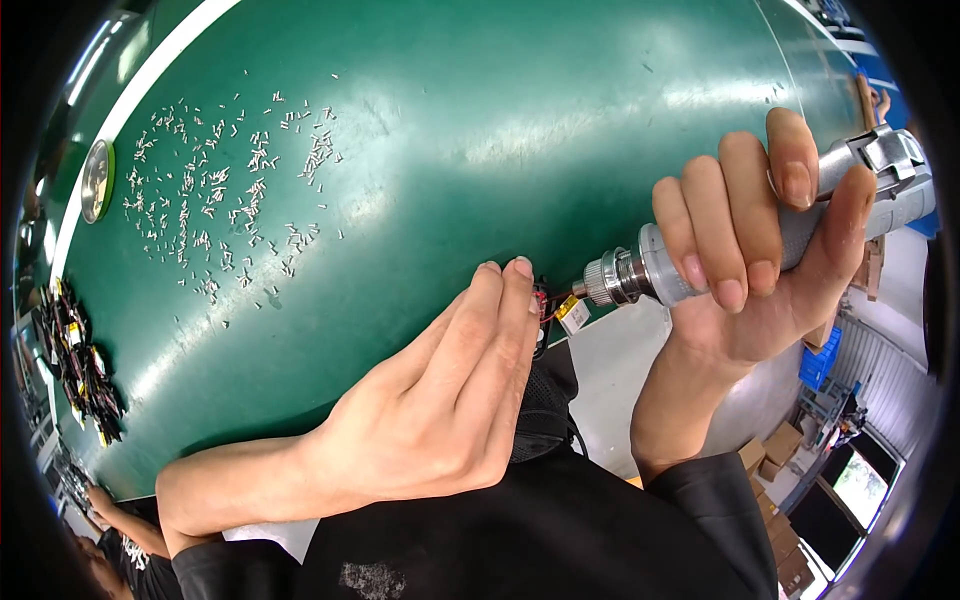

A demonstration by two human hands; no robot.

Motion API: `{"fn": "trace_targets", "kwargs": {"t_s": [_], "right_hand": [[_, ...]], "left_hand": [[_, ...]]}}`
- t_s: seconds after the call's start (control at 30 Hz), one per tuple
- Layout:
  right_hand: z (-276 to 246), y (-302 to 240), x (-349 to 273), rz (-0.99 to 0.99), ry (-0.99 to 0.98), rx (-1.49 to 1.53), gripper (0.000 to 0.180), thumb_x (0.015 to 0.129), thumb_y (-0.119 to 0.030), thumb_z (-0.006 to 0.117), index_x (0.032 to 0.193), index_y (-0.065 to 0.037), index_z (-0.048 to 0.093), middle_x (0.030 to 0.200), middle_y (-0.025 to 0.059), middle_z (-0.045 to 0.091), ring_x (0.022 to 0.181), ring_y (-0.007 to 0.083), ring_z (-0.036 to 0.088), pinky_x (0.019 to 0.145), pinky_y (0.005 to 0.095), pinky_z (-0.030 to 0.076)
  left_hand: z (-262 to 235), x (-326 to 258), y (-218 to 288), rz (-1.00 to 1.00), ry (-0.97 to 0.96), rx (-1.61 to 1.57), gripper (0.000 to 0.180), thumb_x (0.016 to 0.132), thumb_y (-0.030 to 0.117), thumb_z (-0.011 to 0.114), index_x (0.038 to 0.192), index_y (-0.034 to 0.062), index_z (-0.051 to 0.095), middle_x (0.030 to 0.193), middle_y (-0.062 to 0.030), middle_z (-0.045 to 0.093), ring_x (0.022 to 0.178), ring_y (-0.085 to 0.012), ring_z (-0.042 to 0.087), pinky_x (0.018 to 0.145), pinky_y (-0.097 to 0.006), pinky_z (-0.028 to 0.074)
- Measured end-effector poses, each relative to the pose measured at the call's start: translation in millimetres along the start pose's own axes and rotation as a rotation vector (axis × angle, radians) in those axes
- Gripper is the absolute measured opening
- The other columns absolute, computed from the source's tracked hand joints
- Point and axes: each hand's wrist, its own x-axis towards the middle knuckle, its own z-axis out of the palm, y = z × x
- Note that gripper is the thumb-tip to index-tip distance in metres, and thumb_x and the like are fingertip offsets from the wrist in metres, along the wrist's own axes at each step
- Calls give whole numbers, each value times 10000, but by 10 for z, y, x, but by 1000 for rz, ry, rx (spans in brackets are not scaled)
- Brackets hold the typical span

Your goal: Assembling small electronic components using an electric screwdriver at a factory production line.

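I see my right hand (pixel 760 230) wrapped tight around a grey power screwdriver (pixel 640 272) | left hand (pixel 450 400) pinching a small black part (pixel 541 300) at the green surface (pixel 480 130) edge | tiny screws (pixel 220 190) lie scattered

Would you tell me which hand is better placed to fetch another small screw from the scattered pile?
Probably the left hand: it lies nearer the screws on the green table, pinching only a small part, while the right hand grips the electric screwdriver.

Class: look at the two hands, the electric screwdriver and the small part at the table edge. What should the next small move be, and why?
Probably bring the electric screwdriver tip onto the small part: the right hand aims it there, just short, while the left hand pins the part at the green table edge.
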Motion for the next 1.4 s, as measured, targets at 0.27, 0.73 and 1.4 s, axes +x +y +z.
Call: {"fn": "trace_targets", "kwargs": {"t_s": [0.27, 0.73, 1.4], "right_hand": [[-68, -14, 50, 41, -72, -20, 362, 1027, -410, 352, 935, -87, 486, 554, -28, 414, 483, 93, 449, 539, 258, 389], [124, -43, -95, 17, -114, -202, 305, 977, -406, 506, 890, -120, 447, 578, -34, 463, 486, 88, 476, 523, 241, 428], [265, 109, 37, -178, -190, 216, 273, 842, -128, 722, 690, -92, 497, 451, -5, 500, 340, 81, 471, 360, 199, 433]], "left_hand": [[18, -9, -6, 3, 21, -11, 278, 729, 17, 643, 946, -156, 646, 1033, -256, 642, 916, -319, 645, 751, -336, 559], [35, -5, 27, -19, 52, -51, 283, 711, 10, 650, 932, -166, 634, 1046, -277, 634, 921, -338, 639, 773, -350, 568], [-216, -552, -15, -122, 70, 3, 383, 759, 146, 576, 1058, -89, 621, 1165, -213, 611, 1093, -331, 577, 980, -394, 458]]}}
